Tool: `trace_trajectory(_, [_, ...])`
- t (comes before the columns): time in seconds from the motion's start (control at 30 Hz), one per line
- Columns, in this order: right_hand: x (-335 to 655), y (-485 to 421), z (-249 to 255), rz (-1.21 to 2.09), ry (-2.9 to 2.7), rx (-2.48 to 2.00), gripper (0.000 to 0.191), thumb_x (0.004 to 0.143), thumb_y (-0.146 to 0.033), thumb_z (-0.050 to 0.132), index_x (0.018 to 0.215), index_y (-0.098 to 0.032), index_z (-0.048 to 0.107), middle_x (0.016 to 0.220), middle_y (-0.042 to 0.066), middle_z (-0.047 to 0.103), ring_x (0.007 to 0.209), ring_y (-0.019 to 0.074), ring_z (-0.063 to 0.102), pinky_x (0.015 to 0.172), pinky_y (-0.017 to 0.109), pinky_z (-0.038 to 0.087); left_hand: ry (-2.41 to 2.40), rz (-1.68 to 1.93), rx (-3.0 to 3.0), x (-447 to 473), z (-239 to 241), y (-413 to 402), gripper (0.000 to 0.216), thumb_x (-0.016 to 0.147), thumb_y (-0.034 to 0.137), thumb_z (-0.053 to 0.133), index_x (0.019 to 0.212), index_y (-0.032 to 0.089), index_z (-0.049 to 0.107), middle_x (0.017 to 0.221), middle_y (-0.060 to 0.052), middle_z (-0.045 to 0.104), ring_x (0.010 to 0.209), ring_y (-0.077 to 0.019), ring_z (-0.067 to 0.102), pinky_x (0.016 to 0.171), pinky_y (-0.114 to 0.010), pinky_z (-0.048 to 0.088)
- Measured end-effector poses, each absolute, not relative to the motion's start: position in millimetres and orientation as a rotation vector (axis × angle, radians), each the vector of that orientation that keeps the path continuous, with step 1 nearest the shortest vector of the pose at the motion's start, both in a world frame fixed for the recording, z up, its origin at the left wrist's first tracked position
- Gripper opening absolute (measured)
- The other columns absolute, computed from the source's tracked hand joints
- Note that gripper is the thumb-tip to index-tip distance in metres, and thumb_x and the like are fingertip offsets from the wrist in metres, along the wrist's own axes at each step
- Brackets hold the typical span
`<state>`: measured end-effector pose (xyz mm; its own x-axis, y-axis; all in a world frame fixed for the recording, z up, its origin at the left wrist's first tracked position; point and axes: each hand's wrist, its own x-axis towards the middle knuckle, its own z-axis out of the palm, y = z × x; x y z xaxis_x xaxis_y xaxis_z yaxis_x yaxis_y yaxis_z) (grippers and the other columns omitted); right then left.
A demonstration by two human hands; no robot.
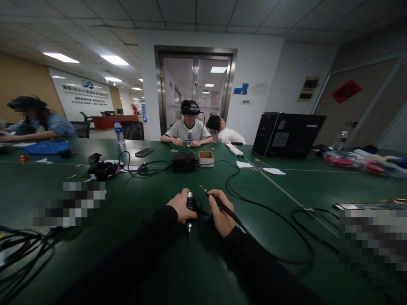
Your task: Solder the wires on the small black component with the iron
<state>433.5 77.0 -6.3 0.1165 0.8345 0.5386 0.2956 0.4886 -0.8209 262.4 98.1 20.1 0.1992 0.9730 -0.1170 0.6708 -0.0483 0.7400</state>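
Note:
My right hand (223,214) holds a soldering iron (224,209) like a pen, its bare tip pointing up and to the left, away from me. A black cable (275,257) trails from the iron's back end across the table to the right. Beside it, my left hand (182,206) is closed round a black and silver piece (190,215) with a shiny cylindrical end and a narrow metal tip pointing towards me. Fingers and shadow hide part of this piece, and its exact kind is unclear. The iron's tip is apart from it.
On the green table (152,186), a black box (183,162) stands beside a small open carton (206,159). A phone (144,152), a bottle (119,132) and tangled cables (25,243) lie or stand leftward. A black computer case (288,135) is at right. People sit across the table.

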Motion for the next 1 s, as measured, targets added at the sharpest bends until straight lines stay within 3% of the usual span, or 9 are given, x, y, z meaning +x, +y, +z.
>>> trace_trajectory(0.17, [433.2,76.3,-4.8,0.544,-1.456,-1.048,0.017,0.087,-0.033,0.051,0.094,-0.020,0.061,0.073,-0.002,0.059,0.061,0.0129,0.052,0.057,0.022,0.042,1.495,0.559,1.740,262.6,15.0,107.8,0.109,0.045,0.039,0.081,0.140,0.019,0.032,0.127,-0.024,0.052,0.064,-0.0198,0.063,0.039,-0.022,0.043])
trace_trajectory(0.27, [432.1,75.6,-2.8,0.537,-1.462,-1.041,0.017,0.087,-0.033,0.051,0.093,-0.020,0.061,0.072,-0.002,0.059,0.060,0.0131,0.052,0.057,0.023,0.041,1.503,0.537,1.698,247.9,15.4,121.8,0.117,0.054,0.056,0.075,0.148,0.021,0.015,0.109,-0.018,0.065,0.063,-0.0191,0.062,0.045,-0.023,0.045])
trace_trajectory(0.37, [431.4,75.0,-1.0,0.519,-1.465,-1.040,0.017,0.086,-0.033,0.051,0.091,-0.020,0.061,0.073,-0.001,0.060,0.060,0.0133,0.053,0.058,0.024,0.042,1.632,0.575,1.678,239.9,13.8,142.4,0.095,0.071,0.061,0.059,0.145,0.012,0.024,0.087,-0.014,0.070,0.068,-0.0222,0.064,0.058,-0.028,0.047])
trace_trajectory(0.5, [431.8,75.8,-2.0,0.534,-1.466,-1.045,0.019,0.087,-0.035,0.051,0.092,-0.020,0.062,0.078,0.000,0.062,0.064,0.0140,0.055,0.059,0.024,0.044,1.664,0.652,1.729,246.8,6.8,162.6,0.062,0.083,0.055,0.041,0.120,0.008,0.056,0.100,-0.018,0.070,0.088,-0.0271,0.065,0.075,-0.033,0.047])
trace_trajectory(0.6, [432.2,77.3,-4.3,0.543,-1.466,-1.046,0.019,0.087,-0.035,0.052,0.092,-0.020,0.063,0.078,0.000,0.063,0.065,0.0142,0.056,0.059,0.024,0.044,1.568,0.575,1.848,253.3,4.4,165.9,0.058,0.086,0.054,0.032,0.100,0.010,0.066,0.105,-0.016,0.070,0.095,-0.0284,0.064,0.083,-0.035,0.045])
trace_trajectory(0.67, [432.1,78.2,-5.5,0.547,-1.461,-1.043,0.019,0.087,-0.035,0.052,0.093,-0.020,0.063,0.079,0.000,0.063,0.066,0.0142,0.056,0.059,0.024,0.044,1.550,0.528,1.874,254.0,3.4,164.9,0.056,0.086,0.053,0.031,0.095,0.012,0.067,0.103,-0.015,0.070,0.097,-0.0279,0.062,0.086,-0.035,0.044])
trace_trajectory(0.8, [431.4,78.1,-5.4,0.556,-1.459,-1.026,0.019,0.087,-0.035,0.052,0.093,-0.020,0.062,0.079,0.000,0.063,0.066,0.0143,0.057,0.059,0.024,0.045,1.493,0.723,1.770,250.0,-4.5,162.6,0.041,0.084,0.047,0.043,0.102,0.016,0.063,0.105,-0.009,0.069,0.098,-0.0216,0.060,0.088,-0.030,0.044])
trace_trajectory(1.0, [430.9,74.4,-1.8,0.519,-1.516,-0.997,0.017,0.087,-0.031,0.051,0.093,-0.020,0.063,0.087,0.002,0.067,0.076,0.0164,0.062,0.070,0.026,0.048,1.263,1.015,1.582,250.7,-16.3,158.4,0.033,0.078,0.037,0.055,0.105,0.017,0.057,0.081,-0.002,0.067,0.078,-0.0174,0.062,0.078,-0.030,0.047])
